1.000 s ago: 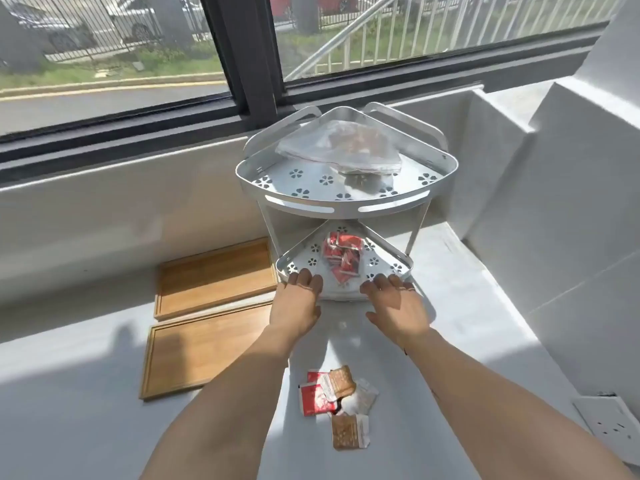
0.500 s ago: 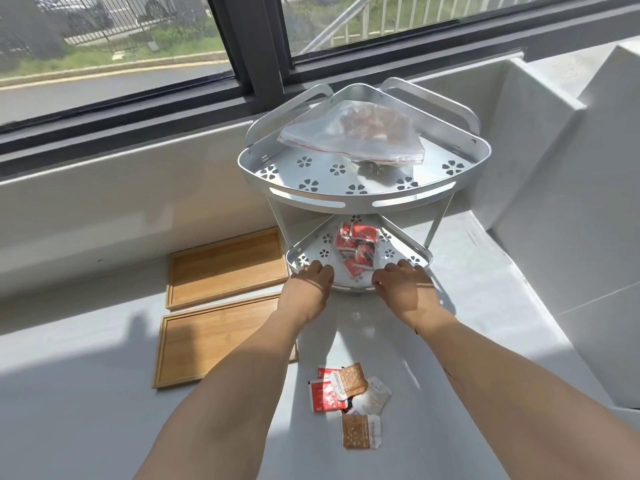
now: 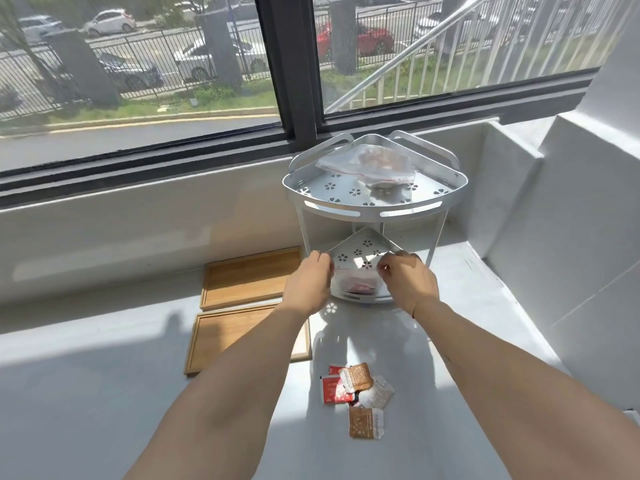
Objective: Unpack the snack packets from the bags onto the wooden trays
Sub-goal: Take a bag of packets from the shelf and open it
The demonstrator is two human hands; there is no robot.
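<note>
A clear plastic bag (image 3: 354, 283) with red snack packets inside hangs just above the lower shelf of a white two-tier corner rack (image 3: 374, 207). My left hand (image 3: 309, 284) pinches its left top corner and my right hand (image 3: 407, 282) pinches its right top corner. A second clear bag (image 3: 369, 164) of brownish snacks lies on the rack's top shelf. Two wooden trays sit left of the rack, one at the back (image 3: 251, 277) and one nearer me (image 3: 228, 337), partly hidden by my left forearm. Several loose snack packets (image 3: 358, 393), red, brown and white, lie on the white counter.
The white counter runs along a window sill with a dark frame (image 3: 294, 81). A white wall step (image 3: 554, 220) closes off the right side behind the rack.
My hands have gone from the lower shelf's front rim to the bag's top corners and lifted it upright. The view has tilted up and the rack now sits further right.
</note>
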